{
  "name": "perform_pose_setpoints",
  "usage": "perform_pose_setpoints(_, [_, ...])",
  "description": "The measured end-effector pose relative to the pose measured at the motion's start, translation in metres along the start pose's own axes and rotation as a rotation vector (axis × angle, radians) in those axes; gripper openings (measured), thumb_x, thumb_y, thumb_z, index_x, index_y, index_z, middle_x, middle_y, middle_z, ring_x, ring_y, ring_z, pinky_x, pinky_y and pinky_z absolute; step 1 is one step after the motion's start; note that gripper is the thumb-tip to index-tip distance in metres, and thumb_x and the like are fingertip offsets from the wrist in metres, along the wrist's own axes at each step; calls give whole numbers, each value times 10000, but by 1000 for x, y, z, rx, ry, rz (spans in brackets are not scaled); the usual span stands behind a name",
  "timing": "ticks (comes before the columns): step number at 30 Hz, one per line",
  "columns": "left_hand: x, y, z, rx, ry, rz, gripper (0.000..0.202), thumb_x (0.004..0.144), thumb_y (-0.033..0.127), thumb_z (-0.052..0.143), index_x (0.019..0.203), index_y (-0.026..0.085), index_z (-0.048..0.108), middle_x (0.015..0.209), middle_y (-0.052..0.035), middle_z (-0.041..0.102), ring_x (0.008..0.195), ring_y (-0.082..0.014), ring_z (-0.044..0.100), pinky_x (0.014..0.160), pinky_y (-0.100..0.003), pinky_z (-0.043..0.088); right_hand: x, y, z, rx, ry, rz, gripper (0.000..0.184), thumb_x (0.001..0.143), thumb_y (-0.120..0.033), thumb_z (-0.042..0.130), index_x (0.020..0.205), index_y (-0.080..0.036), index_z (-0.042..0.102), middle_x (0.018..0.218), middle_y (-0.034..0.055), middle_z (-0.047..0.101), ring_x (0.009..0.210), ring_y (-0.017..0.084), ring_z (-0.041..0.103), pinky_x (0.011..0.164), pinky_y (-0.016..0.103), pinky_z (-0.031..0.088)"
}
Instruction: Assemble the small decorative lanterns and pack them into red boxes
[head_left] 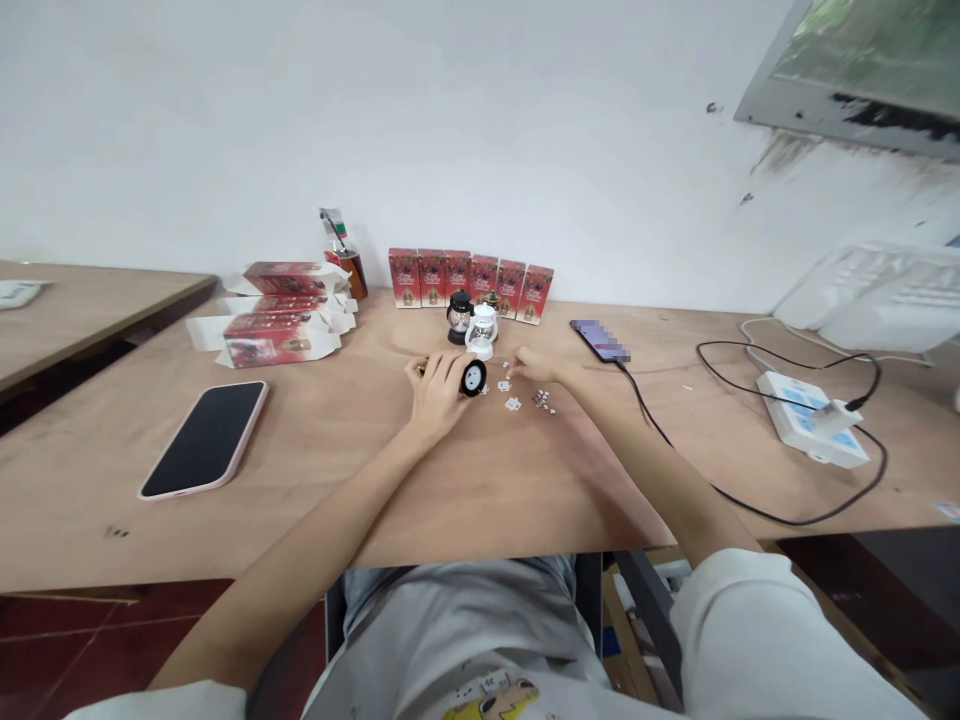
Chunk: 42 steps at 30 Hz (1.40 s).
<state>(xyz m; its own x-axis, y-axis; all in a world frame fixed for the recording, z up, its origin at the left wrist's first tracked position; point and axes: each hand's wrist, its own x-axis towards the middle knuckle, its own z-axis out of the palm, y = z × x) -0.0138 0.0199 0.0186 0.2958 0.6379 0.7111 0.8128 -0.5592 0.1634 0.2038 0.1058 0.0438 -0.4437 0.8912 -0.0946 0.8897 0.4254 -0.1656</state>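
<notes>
My left hand (439,392) is wrapped round a small black lantern (473,378), tipped on its side so its round base with a white centre faces me. To its right, my right hand (534,364) rests low over the table, fingertips together by small white cut pieces (513,404); whatever they pinch is too small to make out. A little pile of tiny metallic bits (543,401) lies just below that hand. Right behind my hands stand a white lantern (481,330) and a black lantern (459,316), with a greenish-gold one (491,300) partly hidden behind them.
Several red printed boxes (432,278) stand in a row by the wall. Opened red boxes (279,338) and a bottle (349,262) are at left. A pink-edged phone (206,438) lies nearer. At right are a cabled phone (600,340) and a white power strip (810,418).
</notes>
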Motion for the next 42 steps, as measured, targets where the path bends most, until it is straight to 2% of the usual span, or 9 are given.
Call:
perform_pose_setpoints(3, [0, -1, 1, 3, 8, 10, 347, 829, 290, 580, 1161, 199, 538, 1134, -131, 643, 1043, -285, 538, 870, -426, 257, -23, -5, 8, 33, 148, -28, 216, 909, -287, 493, 934, -138, 647, 996, 95, 673, 884, 163, 597, 749, 237, 402])
perform_pose_setpoints(7, [-1, -1, 3, -4, 17, 25, 360, 822, 283, 591, 1167, 196, 534, 1127, -130, 646, 1035, -284, 547, 865, -425, 261, -57, -23, 25, 113, 707, -146, 237, 938, -337, 444, 866, -159, 584, 861, 60, 646, 802, 160, 570, 793, 291, 392])
perform_pose_setpoints(8, [-2, -1, 4, -4, 17, 30, 362, 822, 286, 592, 1168, 197, 534, 1126, -130, 646, 1031, -283, 548, 865, -424, 262, -65, -30, 30, 109, 807, -165, 230, 939, -332, 444, 849, -166, 575, 834, 52, 639, 768, 157, 562, 804, 304, 387])
perform_pose_setpoints(11, [-4, 2, 3, -4, 12, 51, 358, 826, 284, 586, 1169, 199, 535, 1139, -134, 643, 1045, -284, 542, 871, -424, 261, -79, -50, 41, 64, 965, -238, 217, 939, -311, 451, 800, -184, 559, 790, 45, 640, 781, 165, 565, 791, 317, 367])
perform_pose_setpoints(15, [-6, 8, 2, -11, 8, 73, 338, 835, 263, 567, 1166, 196, 539, 1169, -126, 635, 1071, -274, 543, 873, -420, 257, -84, -69, 43, -34, 1034, -287, 215, 936, -288, 468, 764, -191, 554, 769, 40, 659, 758, 163, 573, 758, 318, 344])
perform_pose_setpoints(19, [-7, 13, 2, -16, 17, 112, 324, 853, 293, 549, 1160, 188, 548, 1138, -119, 653, 1051, -269, 560, 868, -420, 254, -86, -77, 41, -109, 1076, -294, 213, 937, -284, 472, 763, -189, 549, 773, 43, 660, 725, 156, 556, 723, 309, 331])
perform_pose_setpoints(34, [-7, 14, 2, -7, 18, 155, 292, 901, 292, 471, 1164, 207, 565, 1123, -122, 663, 1055, -260, 562, 881, -438, 250, -85, -76, 49, -124, 1042, -287, 241, 947, -292, 431, 786, -179, 569, 801, 64, 644, 758, 175, 532, 722, 321, 312])
perform_pose_setpoints(40, [-7, 15, 1, -12, 17, 154, 290, 907, 283, 461, 1169, 210, 564, 1126, -118, 664, 1057, -257, 566, 880, -442, 251, -85, -76, 48, -164, 1122, -294, 228, 935, -278, 458, 762, -178, 568, 771, 52, 650, 733, 171, 520, 708, 313, 320])
perform_pose_setpoints(42, [-7, 16, 1, -13, 16, 158, 294, 908, 283, 460, 1175, 211, 562, 1128, -118, 662, 1062, -259, 567, 882, -443, 251, -86, -76, 48, -167, 1112, -288, 231, 934, -278, 459, 757, -179, 570, 773, 54, 653, 731, 172, 522, 705, 314, 320])
